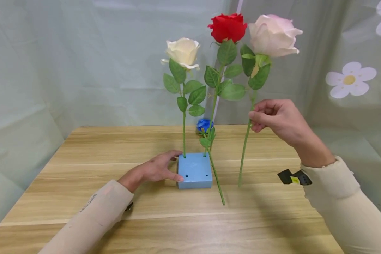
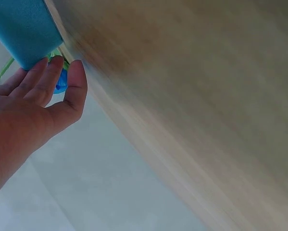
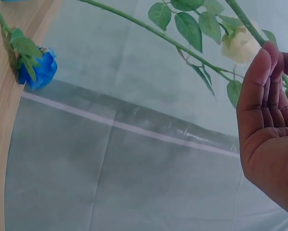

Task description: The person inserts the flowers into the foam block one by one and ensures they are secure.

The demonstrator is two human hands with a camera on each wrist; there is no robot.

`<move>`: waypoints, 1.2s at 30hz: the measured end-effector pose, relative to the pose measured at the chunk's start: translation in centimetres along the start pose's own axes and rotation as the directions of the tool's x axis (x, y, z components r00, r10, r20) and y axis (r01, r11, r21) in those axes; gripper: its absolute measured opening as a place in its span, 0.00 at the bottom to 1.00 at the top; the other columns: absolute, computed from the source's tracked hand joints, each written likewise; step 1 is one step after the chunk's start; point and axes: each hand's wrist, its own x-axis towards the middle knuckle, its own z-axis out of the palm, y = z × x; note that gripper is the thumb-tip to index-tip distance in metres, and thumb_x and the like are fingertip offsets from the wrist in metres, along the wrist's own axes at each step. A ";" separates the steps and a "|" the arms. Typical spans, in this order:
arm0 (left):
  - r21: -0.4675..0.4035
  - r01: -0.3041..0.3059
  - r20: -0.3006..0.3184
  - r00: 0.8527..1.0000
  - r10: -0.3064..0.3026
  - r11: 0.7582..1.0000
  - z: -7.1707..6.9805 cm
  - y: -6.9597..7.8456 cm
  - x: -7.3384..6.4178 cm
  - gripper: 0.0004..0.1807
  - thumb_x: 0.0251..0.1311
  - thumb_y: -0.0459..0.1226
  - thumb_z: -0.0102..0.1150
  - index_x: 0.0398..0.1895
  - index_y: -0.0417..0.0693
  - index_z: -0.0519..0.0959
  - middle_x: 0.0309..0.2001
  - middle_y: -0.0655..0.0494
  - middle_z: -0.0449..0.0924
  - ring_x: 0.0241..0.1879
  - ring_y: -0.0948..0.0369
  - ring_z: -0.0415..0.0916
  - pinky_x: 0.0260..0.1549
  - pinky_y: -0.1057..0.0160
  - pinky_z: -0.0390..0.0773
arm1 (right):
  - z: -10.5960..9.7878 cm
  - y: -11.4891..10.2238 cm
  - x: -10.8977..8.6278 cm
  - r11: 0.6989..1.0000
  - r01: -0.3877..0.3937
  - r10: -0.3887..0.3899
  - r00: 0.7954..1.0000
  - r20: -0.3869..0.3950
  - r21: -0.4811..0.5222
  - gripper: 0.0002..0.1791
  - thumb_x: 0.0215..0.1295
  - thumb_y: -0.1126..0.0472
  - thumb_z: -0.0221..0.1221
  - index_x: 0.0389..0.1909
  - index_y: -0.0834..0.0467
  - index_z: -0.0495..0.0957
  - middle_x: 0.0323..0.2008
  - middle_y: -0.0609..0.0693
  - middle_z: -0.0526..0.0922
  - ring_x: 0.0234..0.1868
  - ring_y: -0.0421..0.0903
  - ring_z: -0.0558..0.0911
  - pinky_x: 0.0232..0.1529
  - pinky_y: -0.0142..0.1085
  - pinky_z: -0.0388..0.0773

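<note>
My right hand (image 1: 274, 118) pinches the green stem of a large pale pink rose (image 1: 274, 37) and holds it upright to the right of a light blue block (image 1: 195, 169). My left hand (image 1: 158, 167) rests against the block's left side, thumb at the near corner and fingers at the far one. In the left wrist view, fingertips touch the edge of the block (image 2: 26, 31). A cream rose (image 1: 182, 53) and a red rose (image 1: 228, 28) stand in the block's two back holes. Its two front holes show bare.
A blue rose (image 1: 204, 125) lies on the wooden table (image 1: 114, 148) behind the block, its stem running forward along the block's right side. Pale cloth (image 1: 120, 63) hangs behind the table, with printed white flowers (image 1: 350, 80) at right.
</note>
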 end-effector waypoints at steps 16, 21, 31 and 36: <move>-0.006 -0.006 0.001 1.000 0.006 1.000 0.0 -0.2 -0.1 0.54 0.52 0.47 0.77 0.75 0.37 0.56 0.72 0.42 0.61 0.69 0.43 0.61 0.65 0.44 0.65 | 2.1 0.0 1.5 0.998 0.056 -0.058 0.996 0.072 0.037 0.10 0.68 0.66 0.62 0.40 0.73 0.79 0.25 0.49 0.84 0.25 0.45 0.84 0.35 0.36 0.84; 0.004 0.005 -0.001 1.000 -0.005 1.000 -0.1 -0.2 -0.1 0.55 0.51 0.49 0.77 0.76 0.38 0.57 0.72 0.43 0.62 0.70 0.44 0.61 0.66 0.45 0.65 | 2.6 0.1 1.8 0.996 0.049 -0.055 0.995 0.082 0.068 0.09 0.67 0.67 0.62 0.40 0.73 0.79 0.24 0.50 0.84 0.25 0.45 0.84 0.35 0.37 0.84; -0.007 -0.006 0.005 1.000 0.006 1.000 0.0 -0.1 -0.1 0.54 0.52 0.48 0.77 0.76 0.38 0.56 0.72 0.43 0.61 0.70 0.44 0.60 0.65 0.44 0.64 | 4.0 0.9 2.6 0.984 0.081 -0.101 0.988 0.121 0.157 0.05 0.67 0.71 0.60 0.37 0.72 0.79 0.25 0.53 0.83 0.25 0.46 0.84 0.34 0.39 0.85; -0.002 0.003 0.001 1.000 -0.003 1.000 0.0 0.0 0.0 0.54 0.52 0.48 0.77 0.76 0.39 0.57 0.72 0.44 0.62 0.70 0.44 0.60 0.66 0.44 0.64 | 4.5 1.0 2.8 0.978 0.103 -0.123 0.987 0.100 0.183 0.03 0.66 0.73 0.60 0.35 0.71 0.79 0.27 0.52 0.84 0.25 0.45 0.83 0.32 0.37 0.84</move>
